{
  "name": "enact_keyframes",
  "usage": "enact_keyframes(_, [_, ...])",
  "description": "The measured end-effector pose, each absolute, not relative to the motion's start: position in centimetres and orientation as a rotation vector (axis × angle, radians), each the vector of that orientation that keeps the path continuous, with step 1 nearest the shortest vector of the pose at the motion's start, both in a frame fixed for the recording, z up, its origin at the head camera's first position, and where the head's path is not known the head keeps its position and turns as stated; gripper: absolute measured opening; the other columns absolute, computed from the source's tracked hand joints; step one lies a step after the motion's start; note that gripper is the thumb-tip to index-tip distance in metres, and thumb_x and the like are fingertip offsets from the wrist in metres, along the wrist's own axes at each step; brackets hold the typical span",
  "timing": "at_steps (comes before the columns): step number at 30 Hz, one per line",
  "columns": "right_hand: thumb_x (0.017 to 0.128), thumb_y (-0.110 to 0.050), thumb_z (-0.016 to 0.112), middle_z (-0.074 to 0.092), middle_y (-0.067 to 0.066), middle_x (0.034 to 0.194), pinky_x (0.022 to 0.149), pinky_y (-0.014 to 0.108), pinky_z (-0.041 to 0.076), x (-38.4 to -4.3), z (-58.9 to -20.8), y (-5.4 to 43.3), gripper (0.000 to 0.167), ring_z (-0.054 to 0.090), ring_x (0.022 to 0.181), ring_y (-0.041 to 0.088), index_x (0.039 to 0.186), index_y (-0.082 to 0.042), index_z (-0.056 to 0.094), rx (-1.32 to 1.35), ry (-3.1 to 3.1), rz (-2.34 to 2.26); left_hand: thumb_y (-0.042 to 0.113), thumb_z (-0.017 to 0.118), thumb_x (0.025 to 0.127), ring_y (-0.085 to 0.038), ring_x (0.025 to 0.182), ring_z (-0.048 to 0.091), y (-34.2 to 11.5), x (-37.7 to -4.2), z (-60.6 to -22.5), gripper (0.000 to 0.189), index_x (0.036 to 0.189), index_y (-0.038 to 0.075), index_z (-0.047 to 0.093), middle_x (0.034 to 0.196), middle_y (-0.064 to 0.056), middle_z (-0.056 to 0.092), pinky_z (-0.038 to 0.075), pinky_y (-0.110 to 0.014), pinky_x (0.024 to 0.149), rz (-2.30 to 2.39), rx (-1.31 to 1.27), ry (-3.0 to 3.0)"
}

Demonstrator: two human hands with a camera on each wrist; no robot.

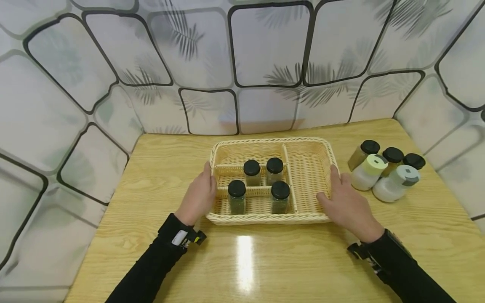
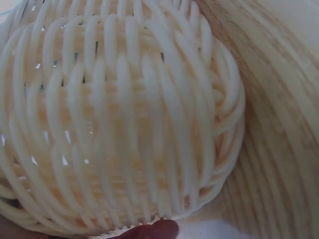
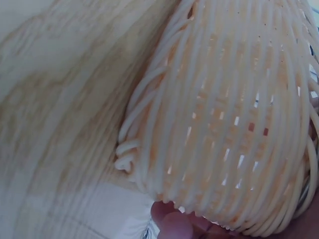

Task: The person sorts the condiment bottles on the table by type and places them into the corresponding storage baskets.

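A pale woven basket (image 1: pixel 265 219) with dividers sits on the table between my hands. My left hand (image 1: pixel 197 195) grips its left end, and my right hand (image 1: pixel 350 206) grips its right end, thumb over the rim. Two black-capped spice jars (image 1: pixel 237 203) (image 1: pixel 280 204) stand in the front left compartment, with two more (image 1: pixel 252 179) (image 1: pixel 275 176) in the middle one. The back left and the long right compartments hold no jars. Up close, the wrist views show the woven end walls (image 2: pixel 119 114) (image 3: pixel 224 109), with fingertips (image 2: pixel 159 230) (image 3: pixel 175 226) against the lower part of the picture.
Right of the basket, beyond my right hand, stand several more jars: black-capped ones (image 1: pixel 360 158) behind, a white one with a yellow-green lid (image 1: pixel 365 174) and one with a grey lid (image 1: pixel 394 185) in front. Patterned fabric walls (image 1: pixel 269 50) border the wooden table (image 1: pixel 163 168) at back and sides.
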State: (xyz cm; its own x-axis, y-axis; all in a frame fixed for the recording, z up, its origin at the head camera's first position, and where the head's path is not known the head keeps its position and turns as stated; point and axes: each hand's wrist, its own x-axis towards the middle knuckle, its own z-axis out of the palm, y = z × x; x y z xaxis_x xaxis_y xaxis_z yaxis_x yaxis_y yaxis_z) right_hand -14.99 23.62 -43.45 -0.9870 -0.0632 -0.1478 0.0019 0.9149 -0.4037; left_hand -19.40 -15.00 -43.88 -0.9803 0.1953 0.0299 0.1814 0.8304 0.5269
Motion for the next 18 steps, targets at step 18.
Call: enact_keyframes(18, [0.103, -0.057, 0.041, 0.046, 0.041, 0.134, 0.054, 0.046, 0.049, -15.4, -41.4, 24.3, 0.084, 0.062, 0.085, 0.044, 0.159, 0.003, 0.019, -0.155, 3.012, -0.402, 0.018, 0.028, 0.110, -0.017, 0.056, 0.044, -15.0, -19.2, -43.9, 0.057, 0.157, -0.009, 0.011, 0.071, -0.005, 0.046, 0.037, -0.032, 0.053, 0.832, 0.315, 3.005])
